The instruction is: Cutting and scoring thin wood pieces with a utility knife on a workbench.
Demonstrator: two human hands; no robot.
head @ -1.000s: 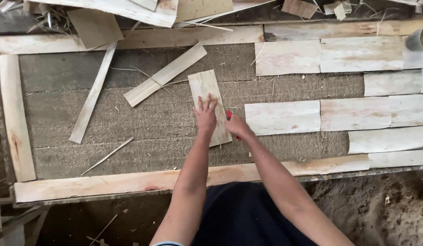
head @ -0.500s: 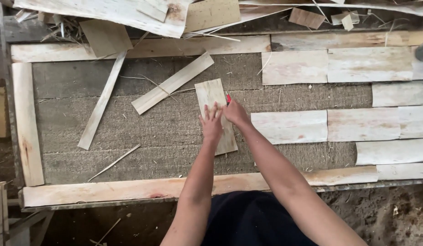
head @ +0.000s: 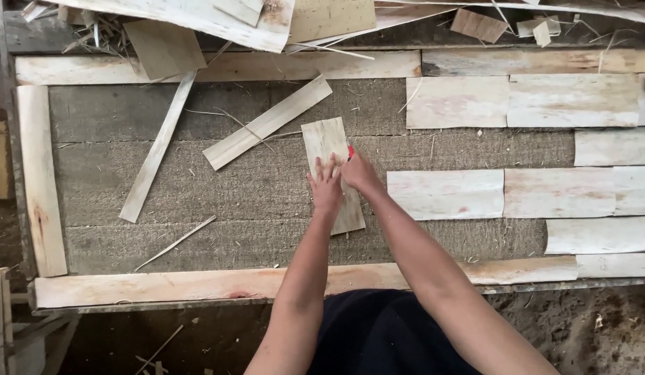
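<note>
With pale rectangular veneer sheets [head: 447,194] already lying in rows across the right of the grey fibrous bench [head: 197,236] and its left side lying mostly uncovered, the left hand [head: 327,189] is pressing flat, fingers spread, on an upright pale wood veneer piece [head: 325,142] mid-bench, while the right hand [head: 361,173] is gripping a small red tool [head: 350,152] at its edge

Soft, even daylight fills the scene, moderately bright, with no glare and no clear direction. Shadows are faint: thin dark lines lie under the loose wood strips, and the forearms cast only weak shade on the mat. The near edge and the left margin fall dimmer. Focus is fairly sharp in the middle; the far right corner blurs slightly.
</note>
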